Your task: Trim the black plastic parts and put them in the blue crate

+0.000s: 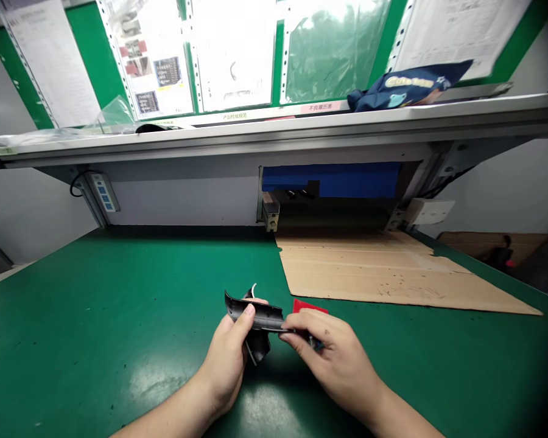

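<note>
My left hand (226, 359) grips a curved black plastic part (258, 317) from below, with the thumb lying across it. A thin white wire (254, 290) curls up behind the part. My right hand (333, 359) pinches the part's right end between thumb and fingers, along with a small dark item (314, 340) that is mostly hidden. Just beyond my right fingers, a flat red piece (308, 306) lies on the green mat (95, 292), partly hidden by the hand.
A flattened cardboard sheet (383, 267) lies on the mat at the right. Behind it, a metal shelf (274, 131) runs across, carrying a navy printed bag (406, 85) and plastic film. Posted papers hang above, and a power strip (103, 191) sits under the shelf.
</note>
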Demonstrator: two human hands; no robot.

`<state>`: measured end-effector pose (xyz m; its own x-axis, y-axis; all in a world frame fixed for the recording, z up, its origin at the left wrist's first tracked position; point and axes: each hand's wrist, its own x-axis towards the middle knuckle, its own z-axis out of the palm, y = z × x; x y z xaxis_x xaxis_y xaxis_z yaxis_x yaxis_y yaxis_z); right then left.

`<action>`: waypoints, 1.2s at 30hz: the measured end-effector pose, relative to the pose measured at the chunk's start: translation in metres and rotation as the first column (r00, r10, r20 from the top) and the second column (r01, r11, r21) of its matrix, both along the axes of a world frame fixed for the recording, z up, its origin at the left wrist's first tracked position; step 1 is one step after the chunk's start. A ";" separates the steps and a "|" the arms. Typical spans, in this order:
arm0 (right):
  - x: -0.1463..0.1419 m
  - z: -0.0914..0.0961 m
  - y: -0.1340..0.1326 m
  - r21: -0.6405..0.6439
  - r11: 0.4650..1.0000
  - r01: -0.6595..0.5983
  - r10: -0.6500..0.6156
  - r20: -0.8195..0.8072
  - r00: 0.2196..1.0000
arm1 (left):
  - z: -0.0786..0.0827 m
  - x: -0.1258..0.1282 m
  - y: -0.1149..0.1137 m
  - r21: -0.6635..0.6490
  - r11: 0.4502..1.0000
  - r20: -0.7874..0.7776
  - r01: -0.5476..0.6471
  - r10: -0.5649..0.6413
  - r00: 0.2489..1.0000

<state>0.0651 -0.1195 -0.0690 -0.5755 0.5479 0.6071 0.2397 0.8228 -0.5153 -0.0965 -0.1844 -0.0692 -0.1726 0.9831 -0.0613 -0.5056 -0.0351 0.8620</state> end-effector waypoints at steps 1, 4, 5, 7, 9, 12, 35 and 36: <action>0.002 0.001 0.002 -0.032 0.999 0.030 -0.031 -0.003 1.000 | 0.002 -0.001 0.000 0.006 1.000 -0.057 -0.005 0.005 0.998; 0.005 0.002 0.006 -0.041 0.991 0.127 -0.123 0.096 0.988 | 0.007 -0.003 0.000 0.030 0.999 -0.149 -0.018 0.022 0.989; 0.005 0.001 0.006 -0.010 0.990 0.144 -0.140 0.152 0.978 | 0.007 -0.003 0.000 0.035 0.999 -0.156 -0.019 0.024 0.988; 0.004 0.000 0.007 0.075 0.985 0.154 -0.168 0.254 0.953 | 0.007 -0.003 0.000 0.038 0.999 -0.149 -0.009 0.014 0.989; 0.002 -0.001 0.006 0.156 0.973 0.171 -0.213 0.309 0.927 | 0.006 -0.002 0.000 0.026 1.000 -0.118 -0.004 0.007 0.993; 0.001 0.001 0.005 0.235 0.951 0.201 -0.275 0.343 0.898 | 0.006 0.000 -0.002 -0.006 1.000 -0.054 -0.008 0.008 0.999; 0.005 0.002 0.002 0.396 0.907 0.142 -0.302 0.379 0.875 | 0.011 -0.012 -0.010 0.140 0.988 -0.482 0.068 0.008 0.876; 0.005 0.002 0.002 0.381 0.916 0.128 -0.284 0.389 0.876 | 0.010 -0.012 -0.010 0.141 0.987 -0.481 0.076 0.001 0.876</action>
